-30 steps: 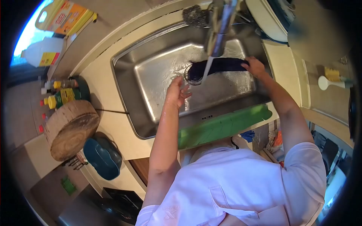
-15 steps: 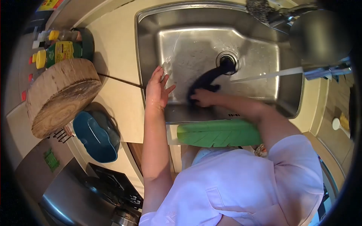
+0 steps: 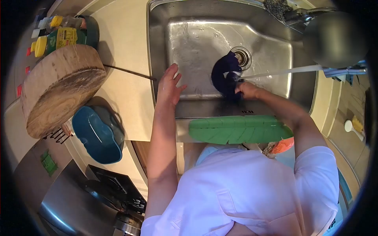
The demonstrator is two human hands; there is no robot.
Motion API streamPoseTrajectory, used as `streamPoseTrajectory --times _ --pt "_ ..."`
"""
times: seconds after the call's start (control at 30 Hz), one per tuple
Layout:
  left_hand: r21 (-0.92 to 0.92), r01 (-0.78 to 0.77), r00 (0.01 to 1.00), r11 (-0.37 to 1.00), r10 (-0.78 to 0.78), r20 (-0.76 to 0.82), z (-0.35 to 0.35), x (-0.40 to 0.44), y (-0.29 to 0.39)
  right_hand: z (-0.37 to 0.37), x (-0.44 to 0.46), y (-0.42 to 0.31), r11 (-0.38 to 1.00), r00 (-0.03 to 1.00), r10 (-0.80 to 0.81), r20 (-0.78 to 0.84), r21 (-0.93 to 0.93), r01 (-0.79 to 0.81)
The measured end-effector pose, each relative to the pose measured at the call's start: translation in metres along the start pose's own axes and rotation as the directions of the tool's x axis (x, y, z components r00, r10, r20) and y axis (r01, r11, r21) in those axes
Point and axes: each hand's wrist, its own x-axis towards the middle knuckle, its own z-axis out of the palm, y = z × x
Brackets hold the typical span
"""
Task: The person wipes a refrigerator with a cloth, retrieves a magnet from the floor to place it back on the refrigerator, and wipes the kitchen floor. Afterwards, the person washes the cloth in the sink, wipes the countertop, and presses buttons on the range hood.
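Observation:
A dark navy cloth (image 3: 223, 74) lies bunched and curved in the steel sink (image 3: 193, 59), just beside the drain (image 3: 241, 57). My right hand (image 3: 249, 91) is closed on its near end. From the right, a stream of water (image 3: 279, 73) reaches the cloth close to that hand. Over the sink's left part, my left hand (image 3: 170, 87) is held with its fingers apart and nothing in them.
A green leaf-shaped mat (image 3: 236, 130) lies along the sink's front edge. Left of the sink stand a thick round wooden block (image 3: 65, 88), a teal bin (image 3: 96, 135) and several bottles (image 3: 59, 41). The faucet (image 3: 311, 15) is at upper right, near a scouring pad (image 3: 277, 8).
My right hand has drawn the cloth rightward under the water stream, and its far end has come off the drain. My left hand stays open at the left side. The view has shifted slightly.

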Motion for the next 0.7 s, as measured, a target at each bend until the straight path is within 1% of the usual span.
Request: streamPoseTrajectory --times 0.03,0.07,0.1,0.13,0.2,0.27,0.33,0.37,0.4,0.5,0.57,0.6,0.63,0.67,0.7 --pt "0.007 -0.001 1.0 1.0 0.001 0.005 0.0 0.001 -0.002 -0.005 -0.007 -0.002 0.979 0.992 0.104 0.078 0.169 -0.116" --pt "0.015 -0.003 1.0 1.0 0.003 0.013 -0.001 0.003 -0.004 -0.007 -0.006 -0.019 0.964 0.998 0.008 -0.056 0.266 0.007" --pt "0.025 0.001 1.0 1.0 -0.001 0.017 -0.001 0.003 -0.007 -0.007 -0.001 -0.037 0.925 0.99 -0.07 -0.122 0.364 0.11" --pt "0.032 -0.002 1.0 1.0 0.002 0.004 0.001 -0.002 -0.008 -0.016 0.004 -0.072 0.864 0.971 -0.137 -0.197 0.455 0.214" --pt "0.046 -0.02 1.0 0.999 0.021 -0.017 0.01 -0.008 -0.007 -0.023 0.012 -0.125 0.836 0.914 -0.295 -0.278 0.388 0.388" --pt "0.057 -0.043 0.999 0.997 0.044 -0.015 0.009 -0.009 -0.008 -0.023 0.007 -0.165 0.82 0.88 -0.402 -0.253 0.329 0.469" --pt "0.064 -0.057 0.997 0.996 0.059 -0.039 0.01 -0.012 -0.011 -0.024 -0.013 -0.186 0.887 0.88 -0.449 -0.154 0.039 0.459" --pt "0.071 -0.053 0.997 0.996 0.056 -0.05 0.013 -0.014 -0.013 -0.025 -0.021 -0.19 0.887 0.883 -0.459 -0.097 -0.109 0.449" --pt "0.076 -0.048 0.997 0.996 0.053 -0.061 0.017 -0.016 -0.014 -0.025 -0.031 -0.185 0.87 0.87 -0.482 -0.107 -0.177 0.46" --pt "0.085 -0.036 0.997 0.996 0.042 -0.067 0.026 -0.019 -0.022 -0.022 -0.072 -0.16 0.903 0.896 -0.417 -0.154 -0.18 0.389" --pt "0.087 -0.024 0.997 0.996 0.03 -0.069 0.028 -0.019 -0.026 -0.022 -0.113 -0.141 0.942 0.924 -0.324 -0.205 -0.157 0.296" --pt "0.085 -0.018 0.997 0.996 0.024 -0.073 0.029 -0.019 -0.028 -0.02 -0.134 -0.13 0.995 0.972 -0.083 -0.218 0.043 0.094" --pt "0.083 -0.014 0.997 0.996 0.02 -0.075 0.031 -0.019 -0.028 -0.019 -0.157 -0.116 0.964 0.969 0.162 -0.186 0.238 -0.115" --pt "0.086 -0.022 0.997 0.996 0.029 -0.076 0.035 -0.023 -0.028 -0.02 -0.184 -0.096 0.994 0.976 0.103 -0.194 0.059 -0.093" --pt "0.09 -0.025 0.997 0.996 0.031 -0.072 0.036 -0.024 -0.029 -0.021 -0.211 -0.076 0.99 0.981 0.045 -0.191 -0.123 -0.069"
